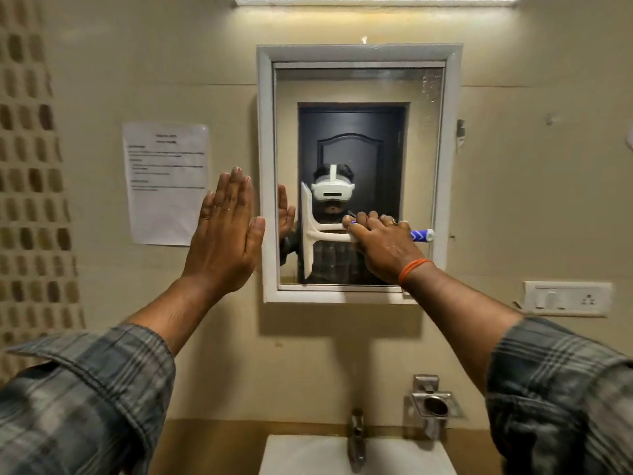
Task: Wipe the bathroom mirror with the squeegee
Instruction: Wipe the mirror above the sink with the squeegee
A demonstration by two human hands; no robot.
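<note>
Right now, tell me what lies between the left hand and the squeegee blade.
In the head view, only the mirror's white frame and a narrow strip of glass lie between the left hand and the squeegee blade. The right hand grips its handle.

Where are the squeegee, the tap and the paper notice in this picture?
squeegee [307, 231]: head view, on its upright white blade.
tap [356, 437]: head view, on its metal body above the basin.
paper notice [166, 183]: head view, on the sheet's middle.
</note>
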